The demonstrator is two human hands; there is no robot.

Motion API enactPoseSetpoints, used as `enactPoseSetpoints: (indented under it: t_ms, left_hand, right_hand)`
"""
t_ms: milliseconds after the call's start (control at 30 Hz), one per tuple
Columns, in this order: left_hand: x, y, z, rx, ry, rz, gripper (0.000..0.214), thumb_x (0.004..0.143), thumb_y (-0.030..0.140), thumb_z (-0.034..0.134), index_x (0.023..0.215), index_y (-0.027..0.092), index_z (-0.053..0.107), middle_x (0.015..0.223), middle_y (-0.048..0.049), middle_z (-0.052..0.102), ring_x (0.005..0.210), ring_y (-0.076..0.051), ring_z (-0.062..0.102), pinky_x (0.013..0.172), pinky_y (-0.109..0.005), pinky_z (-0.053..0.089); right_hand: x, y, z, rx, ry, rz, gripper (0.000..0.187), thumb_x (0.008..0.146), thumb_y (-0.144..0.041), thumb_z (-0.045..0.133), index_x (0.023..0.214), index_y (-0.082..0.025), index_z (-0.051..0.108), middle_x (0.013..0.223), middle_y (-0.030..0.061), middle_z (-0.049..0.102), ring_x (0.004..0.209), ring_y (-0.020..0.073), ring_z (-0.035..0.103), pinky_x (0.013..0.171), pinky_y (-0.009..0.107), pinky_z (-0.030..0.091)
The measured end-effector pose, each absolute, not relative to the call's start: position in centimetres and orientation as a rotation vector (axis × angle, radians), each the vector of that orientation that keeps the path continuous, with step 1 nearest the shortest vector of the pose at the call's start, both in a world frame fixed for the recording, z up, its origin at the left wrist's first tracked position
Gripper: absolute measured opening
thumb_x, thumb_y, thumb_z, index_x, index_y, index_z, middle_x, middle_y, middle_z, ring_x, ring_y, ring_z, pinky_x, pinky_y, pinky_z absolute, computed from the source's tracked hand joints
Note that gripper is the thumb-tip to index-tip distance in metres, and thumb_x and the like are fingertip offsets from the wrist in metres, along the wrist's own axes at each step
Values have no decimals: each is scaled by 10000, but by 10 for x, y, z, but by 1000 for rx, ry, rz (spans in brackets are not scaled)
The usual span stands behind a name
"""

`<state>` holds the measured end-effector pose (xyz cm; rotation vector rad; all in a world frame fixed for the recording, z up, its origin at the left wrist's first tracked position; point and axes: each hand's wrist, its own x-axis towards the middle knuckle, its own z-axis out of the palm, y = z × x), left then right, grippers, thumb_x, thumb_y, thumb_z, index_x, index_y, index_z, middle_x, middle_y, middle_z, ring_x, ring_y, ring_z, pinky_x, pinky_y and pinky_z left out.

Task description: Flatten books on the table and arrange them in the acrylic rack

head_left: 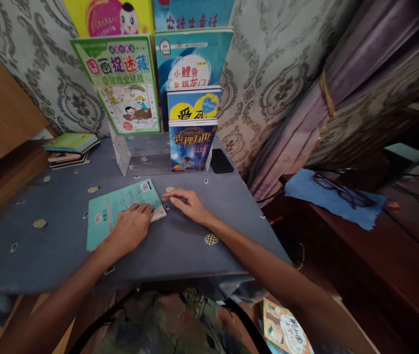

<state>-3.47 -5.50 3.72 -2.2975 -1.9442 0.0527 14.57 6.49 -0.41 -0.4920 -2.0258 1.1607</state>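
Observation:
A teal book (121, 201) lies on the grey tablecloth in front of me, its barcode at the upper right corner. My left hand (134, 223) is over its near edge, with bent fingers close together on the cover; the thumb is hidden. Just right of the book, my right hand (187, 202) hovers low over the cloth, palm turned inward. Its fingers are loosely extended, and nothing shows in them. Behind the book stands a clear acrylic rack (146, 164). It bears a green picture book (128, 88), a blue book (191, 145) and several others.
At the back left is a small stack of books (71, 145). A black phone (222, 161) lies right of the rack. Further right, glasses (342, 189) rest on a blue cloth (305, 189). Below the table's front edge is an orange book (285, 327). A curtain (298, 118) hangs behind.

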Motion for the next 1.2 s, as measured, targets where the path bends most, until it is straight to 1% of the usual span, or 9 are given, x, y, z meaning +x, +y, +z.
enactPoseSetpoints:
  t_ms: [167,333,467,567,700,800,933,1067,1200]
  left_hand:
    - [-35,-61,20,-2282,-1908,-40,312,1005,284,467,1250,146,601,1236,-148,658,1097,-282,624,888,-400,519]
    - [-80,-53,23,-2313,-2049,-117,362,1025,361,412,1263,174,610,1314,-119,638,1207,-275,588,1029,-433,456]
    - [-131,-45,33,-1931,-2378,77,481,1002,399,386,1375,130,528,1420,-201,542,1283,-370,535,997,-525,455]
    - [-148,-47,41,-1931,-2456,187,512,1001,423,345,1389,130,507,1345,-195,597,1240,-351,581,948,-465,489]
    - [-133,-66,54,-1889,-2518,395,533,987,464,354,1376,129,495,1112,-198,707,1050,-371,681,835,-456,510]
    - [-117,-85,58,-2044,-2566,393,542,977,468,338,1363,119,489,974,-176,730,962,-367,701,810,-443,502]
    - [-110,-106,52,-2211,-2647,73,585,967,481,274,1415,145,444,944,-133,716,892,-323,705,758,-393,507]
    - [-111,-116,42,-2309,-2803,-212,652,951,509,264,1486,158,386,800,-55,668,608,-234,662,601,-325,499]
    - [-120,-122,33,-2513,-2807,-316,652,959,453,253,1551,185,309,653,13,592,499,-182,581,529,-282,482]
  right_hand:
    - [143,57,-9,-417,-2306,838,221,932,-193,544,1015,-172,747,954,81,755,924,203,679,882,346,512]
    - [142,51,-11,-380,-2474,549,195,947,-188,544,1014,-168,727,924,81,759,894,211,670,855,352,484]
    - [139,43,-8,-359,-2576,337,156,956,-223,563,990,-171,706,930,85,742,907,221,646,856,373,476]
    - [134,32,-5,-348,-2658,227,230,954,-317,608,1106,-160,676,1133,134,706,1102,263,615,1013,457,439]
    - [134,16,-2,-338,-2776,223,651,912,-572,613,1370,-114,543,1427,242,535,1404,347,420,1184,600,239]
    - [143,6,2,-188,-2893,359,818,869,-675,593,1478,-149,446,1543,243,413,1493,343,290,1220,600,146]
    - [160,-7,6,24,-2945,506,940,821,-689,649,1552,-193,328,1622,225,279,1540,326,165,1237,580,80]
    - [168,-22,3,57,-2959,465,840,872,-593,661,1544,-199,346,1627,201,285,1545,333,128,1242,565,130]
    - [168,-32,-3,38,-2892,384,564,955,-462,612,1439,-192,508,1512,160,497,1511,307,268,1229,513,261]
